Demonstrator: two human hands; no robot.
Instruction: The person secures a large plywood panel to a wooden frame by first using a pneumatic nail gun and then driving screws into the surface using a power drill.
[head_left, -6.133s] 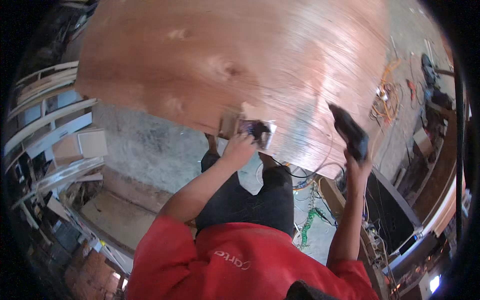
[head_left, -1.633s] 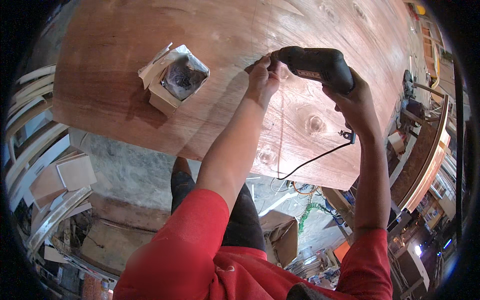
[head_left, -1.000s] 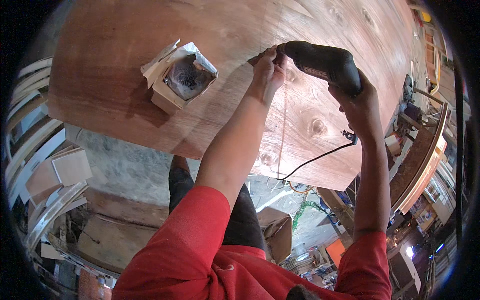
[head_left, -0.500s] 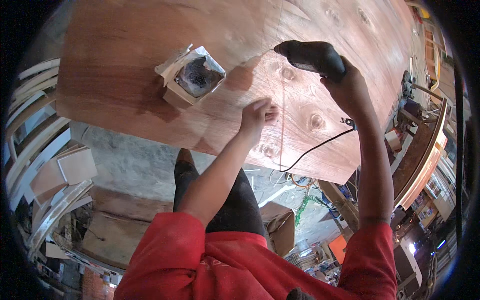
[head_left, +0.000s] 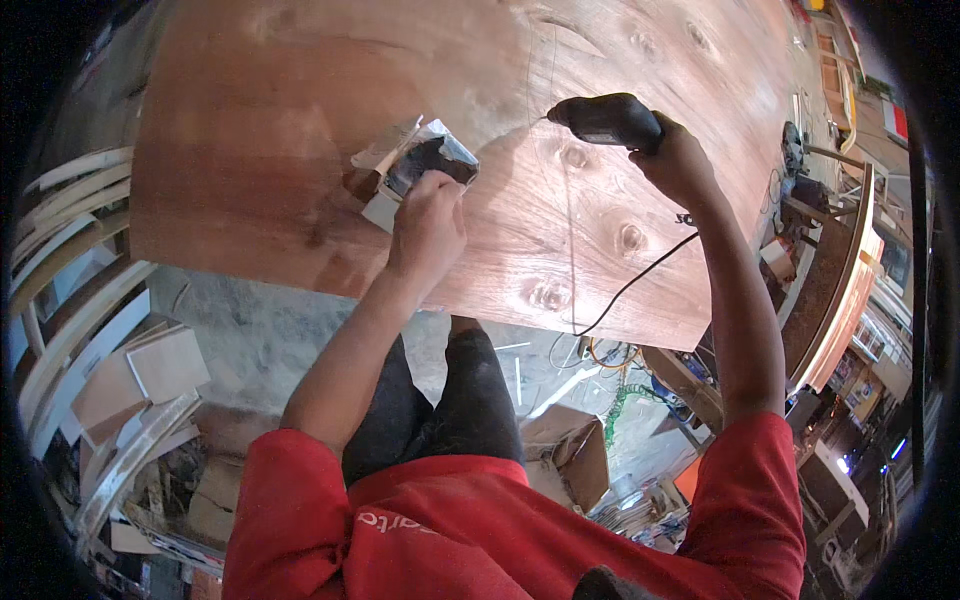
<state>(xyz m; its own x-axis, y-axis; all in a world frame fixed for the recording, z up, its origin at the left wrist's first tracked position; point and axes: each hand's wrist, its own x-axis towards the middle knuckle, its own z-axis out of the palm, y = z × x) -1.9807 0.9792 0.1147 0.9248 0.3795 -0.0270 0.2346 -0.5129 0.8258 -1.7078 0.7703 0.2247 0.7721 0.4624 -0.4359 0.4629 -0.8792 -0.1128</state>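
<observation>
My right hand (head_left: 682, 160) is closed around the handle of a black power drill (head_left: 608, 120). The drill lies level above the plywood sheet (head_left: 250, 180), its thin bit pointing left. A black cord (head_left: 640, 278) runs from beside my right wrist down to the sheet's near edge. My left hand (head_left: 430, 225) is at the small open cardboard box (head_left: 381, 212) on the plywood. Its fingers are curled at the box's near rim and partly hidden, so what they hold does not show. Inside the box is a dark mass (head_left: 428, 158), too unclear to name.
Curved wooden pieces (head_left: 70, 215) are stacked at the left. A cardboard box (head_left: 580, 450) stands on the floor by my legs, near a green coiled hose (head_left: 618, 405). Timber and a wooden bench (head_left: 835, 280) crowd the right side.
My left hand has moved left from over the bare plywood to the small box, its fingers now at the opening. My right hand still holds the drill in about the same place.
</observation>
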